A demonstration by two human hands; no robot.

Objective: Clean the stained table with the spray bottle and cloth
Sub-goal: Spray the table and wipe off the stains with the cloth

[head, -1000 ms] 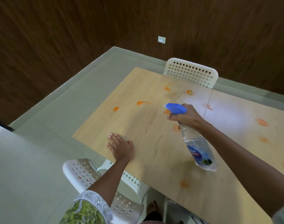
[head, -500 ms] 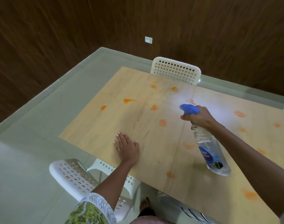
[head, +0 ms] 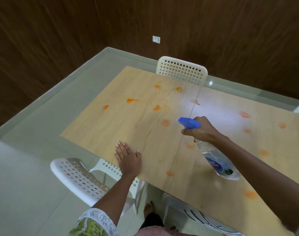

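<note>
One view only: head camera, all lines below come from it.
Landmark: centre seam (head: 182, 138) running across the table (head: 111, 126); places are given against it.
Right hand (head: 200, 131): just right of the seam, fingers clamped round the neck of the spray bottle (head: 218, 160), index side on the trigger, exact trigger finger hard to tell.
Spray bottle: held tilted above the table right of the seam, blue nozzle (head: 189, 123) pointing left and away across the seam, clear body hanging back toward the person.
Left hand (head: 128, 160): left of the seam, at the near table edge, flat on the wood, fingers together and extended, holding nothing.
Step in hand: wetting the stains, judged from the pale mist haze right of the seam.
Doing it well: aim the nozzle at one cluster at a time, keep it raised so the mist spreads, cover the bright stains left of the seam, which look driest, avoid flooding the seam.
Cloth: not in view; wiping looks not yet begun.
Count, stains (head: 131, 100): about fifteen orange marks, roughly six left of the seam, the rest right of it or close beside it, several faint.
Count, bottles: one.
Count, hands: two.
Count, chairs: two clear white perforated ones, far chair (head: 181, 70) and near chair (head: 79, 178); a third under the near edge is partly hidden.
</note>
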